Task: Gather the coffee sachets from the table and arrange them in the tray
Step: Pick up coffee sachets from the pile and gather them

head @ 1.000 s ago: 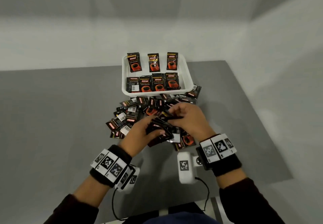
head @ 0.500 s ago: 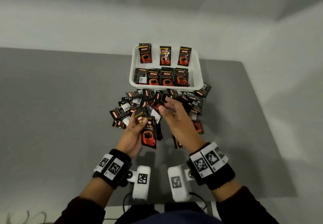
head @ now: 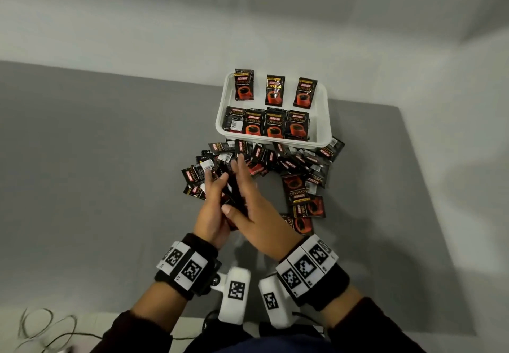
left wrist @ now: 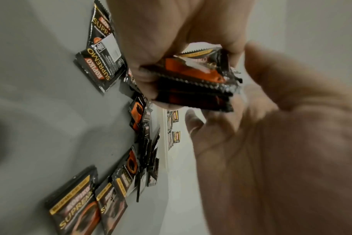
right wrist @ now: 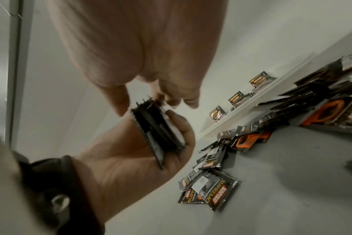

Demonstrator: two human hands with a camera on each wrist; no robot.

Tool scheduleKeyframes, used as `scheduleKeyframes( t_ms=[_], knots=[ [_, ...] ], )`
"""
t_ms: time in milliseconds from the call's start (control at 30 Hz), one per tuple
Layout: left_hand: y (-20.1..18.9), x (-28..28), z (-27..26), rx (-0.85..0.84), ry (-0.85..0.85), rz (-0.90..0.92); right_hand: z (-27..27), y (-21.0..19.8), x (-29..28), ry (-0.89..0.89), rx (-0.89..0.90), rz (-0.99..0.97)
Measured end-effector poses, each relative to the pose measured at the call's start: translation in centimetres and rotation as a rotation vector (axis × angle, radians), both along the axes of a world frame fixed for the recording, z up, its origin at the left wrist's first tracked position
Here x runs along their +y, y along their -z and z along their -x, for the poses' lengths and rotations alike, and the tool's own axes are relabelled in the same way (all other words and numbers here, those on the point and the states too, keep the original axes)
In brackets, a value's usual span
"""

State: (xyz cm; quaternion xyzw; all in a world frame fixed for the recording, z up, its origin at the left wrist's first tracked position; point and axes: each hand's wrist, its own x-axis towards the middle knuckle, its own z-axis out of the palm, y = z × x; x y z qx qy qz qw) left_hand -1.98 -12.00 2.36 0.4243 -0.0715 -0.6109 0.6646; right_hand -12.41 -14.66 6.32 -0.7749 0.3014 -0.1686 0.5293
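Half a second ago the left hand (head: 212, 215) showed 1 sachet face up while the right hand (head: 256, 209) reached open over the pile (head: 289, 162). Now both hands have closed in on a stack (left wrist: 193, 89) of sachets held edge-on between them, above the desk (head: 110, 187) and just short of the pile.

In the left wrist view the left fingers (left wrist: 151, 66) are curled round the stack, clamping its serrated edges. The right fingers (head: 241, 171) lie nearly straight along the stack's far side, pressing it flat; whether the right thumb hooks the stack is probably not decidable, since that hand is blurred in both wrist views.

The change suggests loose sachets have been squared into 1 bundle, ready to carry. The tray (head: 326, 121) sits at the desk's far edge, beyond the pile, holding 3 sachets spaced along its back and a tight row of 4 at the front. Many sachets remain scattered on the desk between hands and tray, and more lie to the right (head: 308, 204), so the task looks far from finished. The likely next move is lifting the bundle over the pile to the tray.
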Motion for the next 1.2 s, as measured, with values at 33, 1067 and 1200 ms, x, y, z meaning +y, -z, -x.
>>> scheduleKeyframes(
  t_ms=[33,1067,1200],
  knots=[
    [0.2,0.0,-0.4,-0.001,-0.024,-0.008,0.4,0.1,0.2,-0.007,-0.068,-0.056],
    [-2.8,0.8,0.4,-0.105,0.099,0.102,2.1,0.8,0.6,0.333,0.014,0.129],
    [-2.3,0.6,0.7,-0.066,0.002,0.086,1.9,0.8,0.6,0.31,0.051,0.173]
  ],
)
